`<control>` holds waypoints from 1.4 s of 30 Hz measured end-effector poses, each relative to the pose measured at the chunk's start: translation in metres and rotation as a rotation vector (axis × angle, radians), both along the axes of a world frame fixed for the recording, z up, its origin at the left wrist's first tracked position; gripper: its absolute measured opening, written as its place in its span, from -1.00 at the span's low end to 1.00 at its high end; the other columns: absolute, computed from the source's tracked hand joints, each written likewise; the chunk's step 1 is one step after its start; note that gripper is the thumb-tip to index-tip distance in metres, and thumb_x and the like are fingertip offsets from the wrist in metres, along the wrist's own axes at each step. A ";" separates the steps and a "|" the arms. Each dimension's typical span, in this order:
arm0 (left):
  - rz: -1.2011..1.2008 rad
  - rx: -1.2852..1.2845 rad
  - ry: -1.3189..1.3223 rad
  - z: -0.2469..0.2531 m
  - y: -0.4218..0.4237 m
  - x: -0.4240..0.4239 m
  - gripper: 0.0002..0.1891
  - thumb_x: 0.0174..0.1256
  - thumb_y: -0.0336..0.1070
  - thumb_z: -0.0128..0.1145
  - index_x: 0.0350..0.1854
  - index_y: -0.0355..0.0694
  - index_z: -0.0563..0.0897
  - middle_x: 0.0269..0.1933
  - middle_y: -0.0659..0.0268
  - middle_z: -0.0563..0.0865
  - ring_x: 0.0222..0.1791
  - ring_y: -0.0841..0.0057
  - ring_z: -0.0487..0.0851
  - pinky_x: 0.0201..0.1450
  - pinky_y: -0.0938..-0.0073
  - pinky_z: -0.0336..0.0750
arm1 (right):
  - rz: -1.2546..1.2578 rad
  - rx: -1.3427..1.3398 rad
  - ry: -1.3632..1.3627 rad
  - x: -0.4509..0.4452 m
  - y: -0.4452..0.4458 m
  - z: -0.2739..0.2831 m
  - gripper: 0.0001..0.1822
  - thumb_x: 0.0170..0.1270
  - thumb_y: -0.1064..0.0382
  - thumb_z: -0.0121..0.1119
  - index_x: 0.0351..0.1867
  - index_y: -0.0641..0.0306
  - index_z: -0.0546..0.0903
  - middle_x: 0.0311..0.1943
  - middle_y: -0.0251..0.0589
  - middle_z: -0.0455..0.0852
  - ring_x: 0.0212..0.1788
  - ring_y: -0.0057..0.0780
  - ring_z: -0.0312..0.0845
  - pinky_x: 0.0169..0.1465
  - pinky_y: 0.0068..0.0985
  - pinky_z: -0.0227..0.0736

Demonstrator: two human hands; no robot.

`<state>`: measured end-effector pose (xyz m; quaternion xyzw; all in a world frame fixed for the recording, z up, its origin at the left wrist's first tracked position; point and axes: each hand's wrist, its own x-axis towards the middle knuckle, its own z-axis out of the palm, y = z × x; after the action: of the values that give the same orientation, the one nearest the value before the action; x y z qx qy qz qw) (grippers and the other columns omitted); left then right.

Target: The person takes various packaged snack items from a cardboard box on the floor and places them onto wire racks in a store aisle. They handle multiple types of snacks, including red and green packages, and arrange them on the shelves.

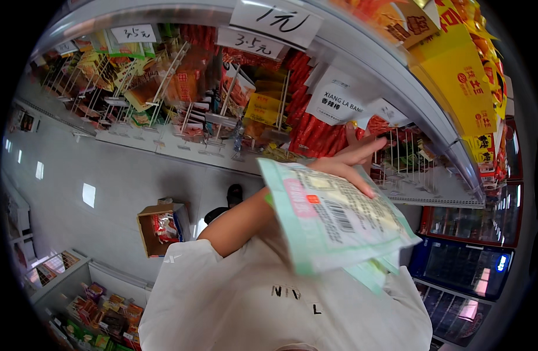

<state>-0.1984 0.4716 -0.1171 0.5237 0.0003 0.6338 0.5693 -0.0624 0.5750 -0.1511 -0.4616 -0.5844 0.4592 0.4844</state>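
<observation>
My left hand (350, 160) reaches across the body to the hanging display, fingers spread. Its fingertips are at the lower edge of a white header card (334, 96) above red snack packets (317, 136). One digit lies over the upper edge of a pale green and white plastic food packet (339, 219); whether the hand grips it cannot be told. This packet, blurred, covers part of my left forearm, and more pale green packaging (369, 274) shows beneath it. My right hand is not in view; the packets cover the area before the right sleeve.
Snack packets hang on wire hooks under a curved shelf edge (365, 48) with handwritten price cards (275, 19). A yellow carton (459, 83) stands at upper right. An opened cardboard box (152, 250) sits on the floor. Glass-door coolers (466, 265) stand at right, a snack bin (106, 316) at lower left.
</observation>
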 end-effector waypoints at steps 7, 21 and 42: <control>-0.519 -0.243 -0.142 -0.064 -0.026 -0.020 -0.60 0.28 -0.24 0.25 0.11 -0.32 0.61 0.24 -0.13 0.52 0.27 0.13 0.50 0.24 0.22 0.44 | -0.099 0.029 0.016 0.026 -0.019 -0.001 -0.68 0.34 0.33 0.25 0.07 0.38 0.56 -0.11 -0.31 0.72 -0.12 -0.70 0.51 0.02 -0.65 0.38; 0.479 -0.918 0.141 -0.092 -0.124 -0.055 -0.39 0.20 -0.28 0.38 0.28 -0.31 0.43 0.18 0.27 0.59 0.16 0.50 0.53 0.25 0.41 0.39 | -0.035 -0.117 0.085 0.103 -0.125 -0.043 -0.66 0.41 0.39 0.10 0.17 0.41 0.46 -0.07 -0.10 0.70 0.00 -0.43 0.62 0.18 -0.52 0.43; 0.634 -1.177 -0.240 -0.080 -0.299 0.069 -0.55 0.42 -0.30 0.13 0.31 -0.21 0.37 0.27 0.28 0.54 0.25 0.44 0.52 0.33 0.31 0.40 | 0.399 -0.748 0.458 0.088 -0.331 -0.099 -0.61 0.33 0.31 0.27 0.14 0.35 0.48 -0.03 -0.23 0.68 -0.09 -0.62 0.60 0.00 -0.61 0.49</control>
<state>-0.1293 0.1726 -0.1975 0.0272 0.4357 0.7180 0.5422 0.0253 0.2436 -0.2501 -0.3701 -0.3347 0.8117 0.3037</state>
